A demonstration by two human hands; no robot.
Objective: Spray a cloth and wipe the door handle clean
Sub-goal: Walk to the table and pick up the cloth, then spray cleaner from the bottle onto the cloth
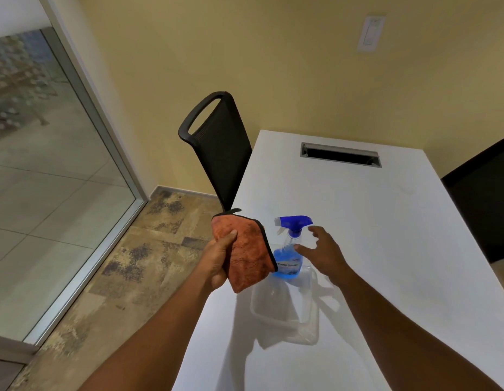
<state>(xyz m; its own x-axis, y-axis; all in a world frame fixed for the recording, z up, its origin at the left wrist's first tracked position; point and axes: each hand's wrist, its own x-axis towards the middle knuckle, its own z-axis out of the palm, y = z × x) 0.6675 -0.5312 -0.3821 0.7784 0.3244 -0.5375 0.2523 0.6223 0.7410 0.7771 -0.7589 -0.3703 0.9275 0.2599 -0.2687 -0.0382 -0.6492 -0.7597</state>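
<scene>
My left hand (218, 259) grips a folded orange cloth (246, 249) with a black edge, held up over the left edge of the white table (372, 221). A clear spray bottle (288, 249) with blue liquid and a blue trigger head stands upright on the table just right of the cloth. My right hand (321, 249) hovers right beside the bottle with its fingers spread, holding nothing. No door handle is in view.
A clear plastic container (284, 311) lies on the table in front of the bottle. A black chair (217, 148) stands at the table's left side, another chair (485, 198) at the right. A glass panel with a metal frame (109, 131) runs along the left.
</scene>
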